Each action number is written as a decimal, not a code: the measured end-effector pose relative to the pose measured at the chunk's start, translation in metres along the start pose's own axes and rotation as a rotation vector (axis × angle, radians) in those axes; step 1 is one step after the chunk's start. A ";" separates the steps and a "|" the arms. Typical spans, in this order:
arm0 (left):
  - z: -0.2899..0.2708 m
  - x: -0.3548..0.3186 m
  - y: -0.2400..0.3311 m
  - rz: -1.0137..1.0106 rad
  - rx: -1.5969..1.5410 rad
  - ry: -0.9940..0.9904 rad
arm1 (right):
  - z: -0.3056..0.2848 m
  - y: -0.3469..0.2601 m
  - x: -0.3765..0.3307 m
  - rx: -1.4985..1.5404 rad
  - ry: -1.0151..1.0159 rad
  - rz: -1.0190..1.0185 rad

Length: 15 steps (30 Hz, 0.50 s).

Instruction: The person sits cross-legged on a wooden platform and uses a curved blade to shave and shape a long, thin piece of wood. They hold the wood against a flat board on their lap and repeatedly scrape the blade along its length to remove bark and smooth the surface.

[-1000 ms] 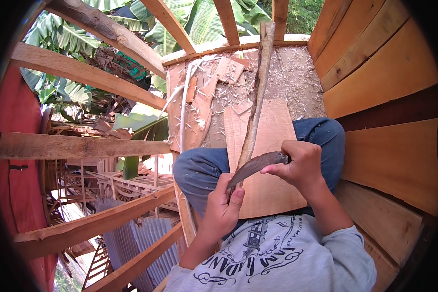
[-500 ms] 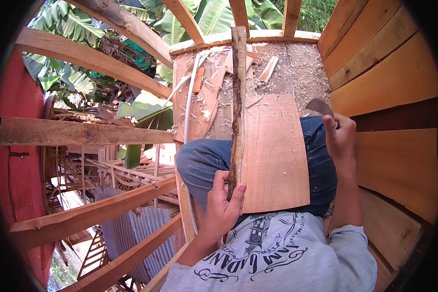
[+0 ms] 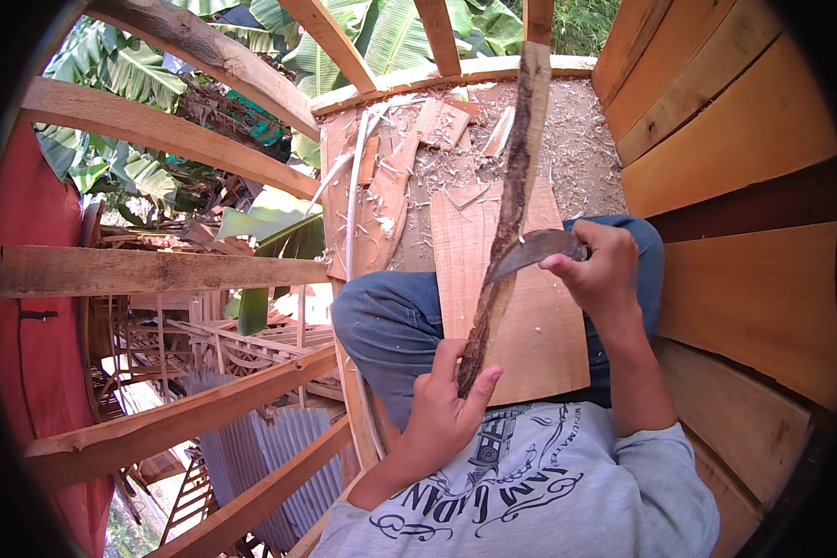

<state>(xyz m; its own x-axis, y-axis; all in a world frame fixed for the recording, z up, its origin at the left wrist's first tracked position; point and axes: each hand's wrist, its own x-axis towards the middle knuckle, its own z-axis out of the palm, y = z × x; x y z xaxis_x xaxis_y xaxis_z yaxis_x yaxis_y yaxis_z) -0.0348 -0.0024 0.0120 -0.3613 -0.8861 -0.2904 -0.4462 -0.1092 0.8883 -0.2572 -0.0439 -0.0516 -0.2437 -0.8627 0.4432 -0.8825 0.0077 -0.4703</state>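
My left hand (image 3: 445, 398) is closed around the near end of a long wooden strip (image 3: 514, 195) with dark, rough bark along one side. The strip slants away from me, its far end leaning right over the floor. My right hand (image 3: 604, 270) grips a knife (image 3: 530, 251) with a short, curved, dark blade; its handle is mostly hidden in the fingers. The blade lies against the strip around its middle, its tip pointing left. Beneath both, a flat wooden board (image 3: 549, 349) rests across my lap, with a few small chips on it.
Wood shavings and loose offcuts (image 3: 391, 205) cover the floor ahead. Wooden rails (image 3: 158, 270) stand at the left, with banana leaves and a corrugated sheet (image 3: 293, 456) beyond. A plank wall (image 3: 749, 288) runs close along the right.
My right hand has brought the knife in leftward and down onto the strip. The strip's far end has swung right, and my left hand has shifted slightly right and down.
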 end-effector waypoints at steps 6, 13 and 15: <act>0.001 -0.010 -0.030 -0.049 -0.095 -0.007 | -0.029 0.086 0.027 0.184 0.100 0.466; 0.007 0.003 -0.019 -0.015 -0.303 0.064 | -0.007 -0.024 -0.033 0.197 -0.205 0.023; 0.008 -0.001 -0.015 0.045 -0.204 0.073 | 0.002 -0.022 -0.025 0.205 -0.184 -0.028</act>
<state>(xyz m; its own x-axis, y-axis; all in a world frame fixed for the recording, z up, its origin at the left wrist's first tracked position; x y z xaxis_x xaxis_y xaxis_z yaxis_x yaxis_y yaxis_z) -0.0340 0.0036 -0.0034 -0.3138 -0.9216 -0.2286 -0.2534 -0.1507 0.9555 -0.2308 -0.0237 -0.0534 -0.1271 -0.9385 0.3209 -0.7831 -0.1036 -0.6132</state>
